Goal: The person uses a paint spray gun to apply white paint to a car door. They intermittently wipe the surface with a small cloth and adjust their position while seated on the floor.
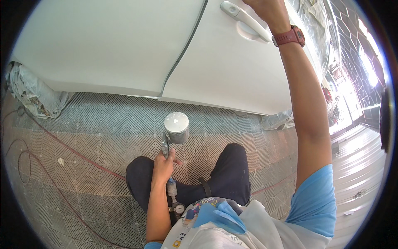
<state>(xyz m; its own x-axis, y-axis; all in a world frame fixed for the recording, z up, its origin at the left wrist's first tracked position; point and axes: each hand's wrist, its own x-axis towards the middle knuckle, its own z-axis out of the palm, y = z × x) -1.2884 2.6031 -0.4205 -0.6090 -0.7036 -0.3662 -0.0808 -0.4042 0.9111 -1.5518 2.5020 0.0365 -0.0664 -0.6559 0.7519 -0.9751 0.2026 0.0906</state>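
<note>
My left hand (163,168) is closed round the grip of a spray gun (165,144), held low in front of my knees. A round paint cup (176,128) with a whitish lid sits on the gun. Below the hand, an air fitting with a pressure gauge (179,208) hangs from the grip. My right arm reaches up past a white car door (232,66). My right hand (268,11), with a red watch on its wrist, is by the door handle (246,20). Its fingers run out of the top of the picture.
Plastic sheeting covers the wheels at the left (35,89) and right (277,120). A thin red hose (74,145) runs over the patterned floor (103,120), with a loop of hose (25,166) at far left. White corrugated panelling (352,178) stands at right.
</note>
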